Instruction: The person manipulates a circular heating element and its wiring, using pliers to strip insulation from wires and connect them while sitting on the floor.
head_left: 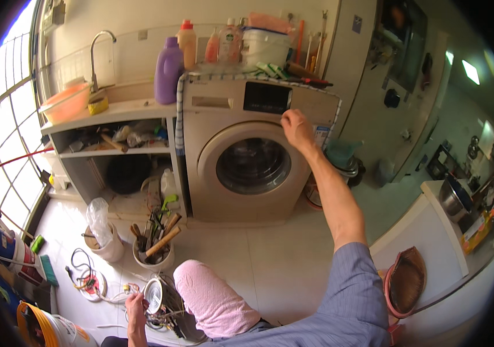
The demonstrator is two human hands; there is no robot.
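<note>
My right arm is stretched forward, and my right hand [298,128], its fingers curled together, is in front of the washing machine [247,211], beside the lower right of its dark display [266,97]. Whether anything is pinched in those fingers is hidden. Low in the view, my left hand [136,311] grips a round, white-rimmed lamp-like fitting [153,295] with a shiny inside. Tangled cables [169,324] lie below and beside it. A pink towel [215,298] covers my knee, just right of the fitting.
A bucket [154,263] holds hammers and other tools, with a bin [105,246] beside it. Coiled cord [92,286] and an orange bucket [32,324] stand at left. Bottles, including a purple one [169,72], top the counter and washer. A wicker basket [406,283] stands at right.
</note>
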